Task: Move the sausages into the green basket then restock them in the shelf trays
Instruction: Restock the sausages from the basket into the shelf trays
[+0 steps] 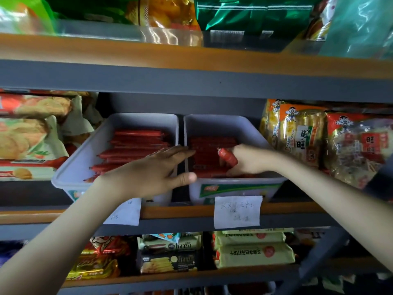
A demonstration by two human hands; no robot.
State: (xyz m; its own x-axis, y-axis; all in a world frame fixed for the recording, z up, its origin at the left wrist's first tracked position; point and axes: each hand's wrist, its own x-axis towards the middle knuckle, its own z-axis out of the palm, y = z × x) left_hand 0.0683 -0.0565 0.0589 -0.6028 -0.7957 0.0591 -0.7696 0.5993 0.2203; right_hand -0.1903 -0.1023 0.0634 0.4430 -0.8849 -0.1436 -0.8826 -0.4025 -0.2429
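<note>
Two pale plastic trays stand side by side on the middle shelf. The left tray [83,158] holds a stack of long red sausages [136,143]. The right tray [221,122] holds shorter red sausages [212,143] lying in rows. My left hand [153,169] reaches flat over the gap between the trays, fingers straight, thumb on the right tray's front rim. My right hand [244,160] is inside the right tray and grips a short red sausage [227,156] whose end sticks up. No green basket is in view.
Biscuit packs [27,133] crowd the shelf left of the trays, and rice cracker bags [302,133] stand to the right. Paper labels [237,211] hang on the shelf edge. Snack bags fill the shelf above and packets [170,260] fill the one below.
</note>
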